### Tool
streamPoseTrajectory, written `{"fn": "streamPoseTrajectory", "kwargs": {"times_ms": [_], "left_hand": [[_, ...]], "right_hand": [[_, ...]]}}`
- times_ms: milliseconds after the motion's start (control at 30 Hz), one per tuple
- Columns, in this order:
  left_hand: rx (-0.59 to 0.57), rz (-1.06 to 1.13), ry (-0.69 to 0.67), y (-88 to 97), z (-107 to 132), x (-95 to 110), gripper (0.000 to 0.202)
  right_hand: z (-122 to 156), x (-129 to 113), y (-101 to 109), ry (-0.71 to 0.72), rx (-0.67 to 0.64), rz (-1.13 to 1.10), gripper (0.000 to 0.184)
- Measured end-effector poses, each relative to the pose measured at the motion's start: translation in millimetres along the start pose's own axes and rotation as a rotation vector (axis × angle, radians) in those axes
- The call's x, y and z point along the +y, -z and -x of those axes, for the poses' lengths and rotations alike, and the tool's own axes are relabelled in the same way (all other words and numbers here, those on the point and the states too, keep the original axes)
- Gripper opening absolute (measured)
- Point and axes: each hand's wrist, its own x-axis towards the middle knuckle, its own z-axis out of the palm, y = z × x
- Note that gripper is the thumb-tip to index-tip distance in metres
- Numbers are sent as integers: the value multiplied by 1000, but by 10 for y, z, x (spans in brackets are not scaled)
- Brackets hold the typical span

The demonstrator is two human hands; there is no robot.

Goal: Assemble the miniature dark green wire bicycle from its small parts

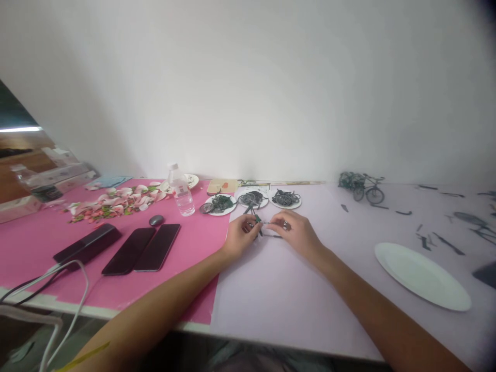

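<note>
Over the middle of the table, my left hand (pixel 243 233) is closed around a small dark model part with a green piece (pixel 258 219) on it. Facing it, my right hand (pixel 293 229) pinches at a thin dark rod that reaches toward the left hand; the fingertips partly hide it. Another thin dark rod (pixel 272 236) shows just below, between the hands. Right behind them stand white plates of small dark parts: a left plate (pixel 231 208), a middle plate (pixel 264 202) and a right plate (pixel 297 203).
A model tricycle (pixel 366 188) stands by the wall, with loose dark parts (pixel 448 244) and an oval white plate (pixel 422 276) to the right. Leftward are a water bottle (pixel 181 194), two phones (pixel 158 248), a grey mouse (pixel 156 220), a black box (pixel 88 244) with cables and pink petals (pixel 120 201).
</note>
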Motion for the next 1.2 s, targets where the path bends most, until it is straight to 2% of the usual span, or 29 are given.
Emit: {"fn": "streamPoseTrajectory", "kwargs": {"times_ms": [200, 400, 700, 867, 1200], "left_hand": [[-5, -27, -21, 12, 12, 0, 34], [10, -56, -9, -3, 27, 5, 35], [-1, -77, -32, -2, 34, -9, 35], [-10, -90, -57, -4, 44, -6, 34], [-1, -128, -76, -7, 45, -15, 30]], "right_hand": [[45, -17, -102, -100, -30, -29, 31], [66, 40, -110, -132, 12, -41, 35], [59, 30, -129, -32, -6, -30, 30], [60, 41, -130, -30, -9, 3, 25], [56, 46, -121, 19, -21, 19, 28]]}}
